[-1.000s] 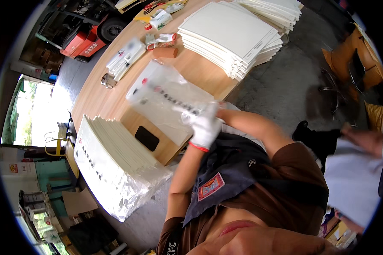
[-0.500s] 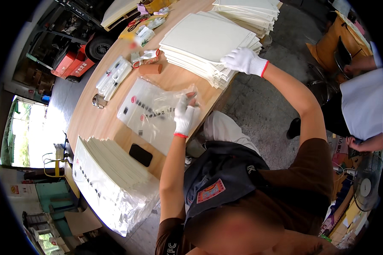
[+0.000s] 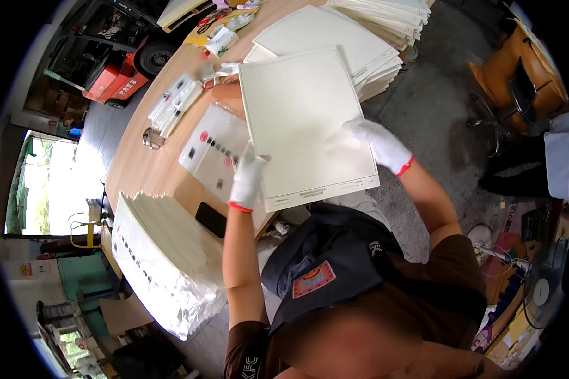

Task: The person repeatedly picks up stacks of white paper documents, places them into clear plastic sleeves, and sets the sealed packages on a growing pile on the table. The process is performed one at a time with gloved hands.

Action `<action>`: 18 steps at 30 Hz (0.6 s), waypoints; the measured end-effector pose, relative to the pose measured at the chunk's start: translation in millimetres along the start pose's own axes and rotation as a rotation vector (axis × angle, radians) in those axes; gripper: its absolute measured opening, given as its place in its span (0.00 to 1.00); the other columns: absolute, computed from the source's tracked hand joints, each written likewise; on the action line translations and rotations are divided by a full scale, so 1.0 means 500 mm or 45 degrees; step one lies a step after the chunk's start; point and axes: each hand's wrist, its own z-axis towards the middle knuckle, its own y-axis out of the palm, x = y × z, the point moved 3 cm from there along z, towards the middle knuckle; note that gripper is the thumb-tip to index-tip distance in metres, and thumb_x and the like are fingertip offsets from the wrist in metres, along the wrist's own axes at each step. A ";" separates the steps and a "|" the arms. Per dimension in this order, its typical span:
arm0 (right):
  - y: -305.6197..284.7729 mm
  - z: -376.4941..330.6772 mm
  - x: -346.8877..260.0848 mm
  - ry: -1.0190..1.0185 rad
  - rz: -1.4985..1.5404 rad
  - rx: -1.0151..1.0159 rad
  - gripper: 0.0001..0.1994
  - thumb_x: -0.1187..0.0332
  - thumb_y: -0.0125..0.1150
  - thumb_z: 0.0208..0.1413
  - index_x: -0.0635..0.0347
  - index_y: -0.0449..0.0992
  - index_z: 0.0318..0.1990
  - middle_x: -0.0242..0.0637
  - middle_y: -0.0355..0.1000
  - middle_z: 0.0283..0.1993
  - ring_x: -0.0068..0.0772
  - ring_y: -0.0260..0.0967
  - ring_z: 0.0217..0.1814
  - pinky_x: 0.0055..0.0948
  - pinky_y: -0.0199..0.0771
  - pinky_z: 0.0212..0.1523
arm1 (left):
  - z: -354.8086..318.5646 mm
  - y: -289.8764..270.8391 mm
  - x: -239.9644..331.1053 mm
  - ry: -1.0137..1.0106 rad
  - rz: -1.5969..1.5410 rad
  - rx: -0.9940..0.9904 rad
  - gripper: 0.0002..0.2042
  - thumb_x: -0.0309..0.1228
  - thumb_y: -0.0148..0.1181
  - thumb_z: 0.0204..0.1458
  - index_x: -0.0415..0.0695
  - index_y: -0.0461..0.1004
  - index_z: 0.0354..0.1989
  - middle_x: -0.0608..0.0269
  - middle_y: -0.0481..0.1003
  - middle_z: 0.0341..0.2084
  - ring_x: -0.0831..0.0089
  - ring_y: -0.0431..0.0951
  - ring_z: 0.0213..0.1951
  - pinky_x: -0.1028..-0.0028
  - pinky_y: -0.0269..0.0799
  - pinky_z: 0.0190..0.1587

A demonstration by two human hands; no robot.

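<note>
Between both hands [image 3: 247, 180] [image 3: 376, 144], white sheet [image 3: 303, 120] lengthwise away.

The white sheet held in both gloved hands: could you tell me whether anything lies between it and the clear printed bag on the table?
Nothing visible does. The white sheet, held by the left hand and right hand, hangs just right of the clear bag, overlapping its edge.

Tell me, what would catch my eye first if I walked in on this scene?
Most likely the large cream sheet held flat over the wooden table, gripped by the white-gloved left hand at its near-left edge and the right hand at its right. Behind it lies a stack of similar sheets, and a tall pile of plastic-wrapped packs sits at the table's near-left end.
</note>
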 end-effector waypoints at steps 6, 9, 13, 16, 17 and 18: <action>0.171 -0.007 0.013 -0.137 -0.776 0.285 0.35 0.45 0.65 0.48 0.61 0.69 0.56 0.51 0.71 0.52 0.42 0.70 0.53 0.34 0.70 0.51 | -0.053 0.209 -0.035 0.255 1.212 0.000 0.43 0.39 0.64 0.45 0.39 0.46 0.67 0.38 0.53 0.63 0.53 0.78 0.41 0.68 0.74 0.42; 0.135 -0.013 0.027 -0.294 -0.910 0.340 0.21 0.52 0.58 0.55 0.59 0.75 0.48 0.45 0.76 0.40 0.43 0.76 0.39 0.35 0.74 0.38 | -0.034 0.130 -0.080 0.352 0.507 -0.058 0.40 0.39 0.62 0.49 0.38 0.48 0.67 0.44 0.52 0.66 0.60 0.76 0.41 0.71 0.74 0.42; 0.158 -0.069 -0.109 -0.365 -1.451 0.005 0.19 0.56 0.57 0.55 0.59 0.74 0.48 0.47 0.74 0.41 0.46 0.75 0.40 0.38 0.75 0.37 | -0.080 -0.043 0.009 0.214 -0.509 0.342 0.28 0.42 0.50 0.60 0.42 0.55 0.66 0.55 0.65 0.59 0.79 0.73 0.41 0.78 0.71 0.39; 0.169 -0.075 -0.098 -0.460 -1.940 -0.283 0.17 0.56 0.58 0.51 0.61 0.75 0.40 0.47 0.72 0.39 0.44 0.75 0.36 0.40 0.76 0.33 | -0.129 -0.143 0.063 0.348 -0.522 0.389 0.27 0.44 0.45 0.62 0.43 0.58 0.65 0.56 0.66 0.59 0.78 0.74 0.41 0.76 0.71 0.37; 0.178 -0.070 -0.089 -0.494 -2.031 -0.403 0.16 0.56 0.58 0.50 0.61 0.75 0.35 0.47 0.72 0.38 0.45 0.75 0.34 0.41 0.76 0.33 | -0.154 -0.110 0.100 0.410 -0.527 0.415 0.25 0.39 0.45 0.60 0.43 0.60 0.64 0.55 0.66 0.59 0.72 0.74 0.46 0.74 0.72 0.43; 0.187 -0.065 -0.078 -0.526 -2.120 -0.522 0.16 0.55 0.58 0.49 0.61 0.76 0.31 0.46 0.72 0.37 0.45 0.75 0.32 0.41 0.77 0.32 | -0.155 -0.102 0.086 0.391 -0.246 0.304 0.24 0.38 0.45 0.60 0.42 0.61 0.63 0.55 0.67 0.58 0.70 0.72 0.51 0.75 0.71 0.47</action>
